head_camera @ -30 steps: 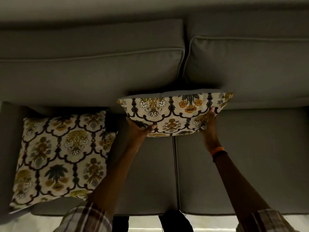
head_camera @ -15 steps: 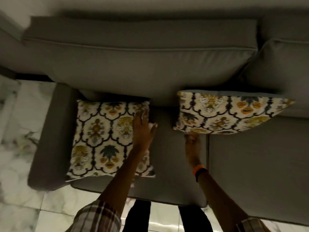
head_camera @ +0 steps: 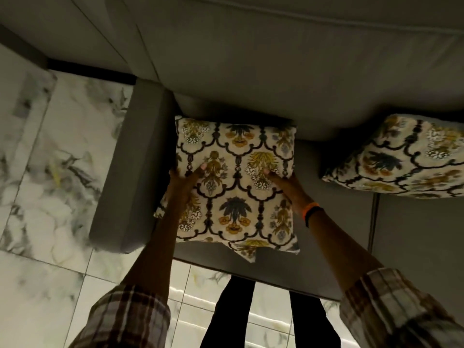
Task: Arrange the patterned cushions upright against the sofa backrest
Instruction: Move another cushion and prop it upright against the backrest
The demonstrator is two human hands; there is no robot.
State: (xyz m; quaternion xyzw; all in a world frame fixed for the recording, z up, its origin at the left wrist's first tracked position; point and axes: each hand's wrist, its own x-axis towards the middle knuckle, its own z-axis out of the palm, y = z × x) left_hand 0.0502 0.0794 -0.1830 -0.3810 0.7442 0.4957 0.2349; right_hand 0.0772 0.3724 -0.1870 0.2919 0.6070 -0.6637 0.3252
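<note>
left hand (head_camera: 184, 183): grip closed on flat cushion (head_camera: 236, 182), left edge
right hand (head_camera: 286, 184): grip on its right edge
second cushion (head_camera: 401, 156): upright against backrest (head_camera: 276, 71), right

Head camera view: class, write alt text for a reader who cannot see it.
Both hands, left hand and right hand, grip a patterned cushion lying on a grey sofa beside its armrest. A second patterned cushion leans against the backrest at right.

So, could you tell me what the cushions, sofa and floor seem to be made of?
Cushions: printed woven fabric, probably cotton, matte and soft-edged.
Sofa: grey upholstery, smooth with piped seams; fabric or faux leather, unclear.
Floor: glossy marble-look tiles, veined, with grout lines and reflections.
</note>
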